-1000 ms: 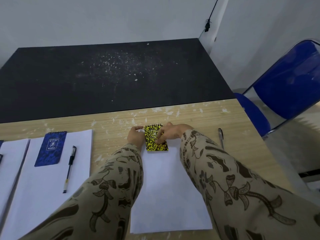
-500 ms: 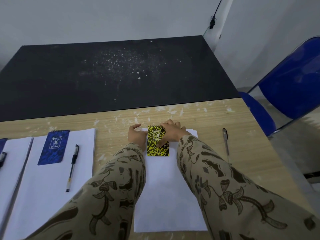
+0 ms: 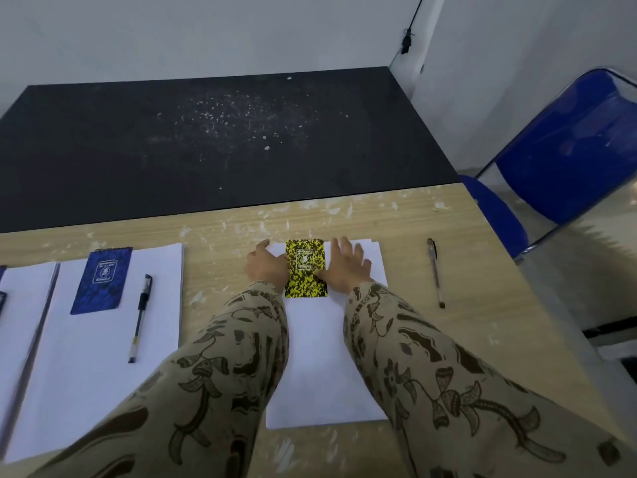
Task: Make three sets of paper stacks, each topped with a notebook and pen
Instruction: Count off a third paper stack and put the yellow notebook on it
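Wooden table (image 3: 224,222): middle paper stack (image 3: 103,357) looks finished (blue notebook (image 3: 101,281), black pen (image 3: 140,317)). Yellow notebook (image 3: 305,267) lies on the right paper stack (image 3: 320,357), left hand (image 3: 267,267) and right hand (image 3: 348,267) flat-fingered beside it; the loose pen (image 3: 435,270), right, is not yet placed.

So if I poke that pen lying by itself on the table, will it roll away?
Probably a little: the pen looks thin and round and lies flat on the wooden table. Its dark cap end looks thicker, so it may curve rather than roll straight. It likely feels light and stiff.
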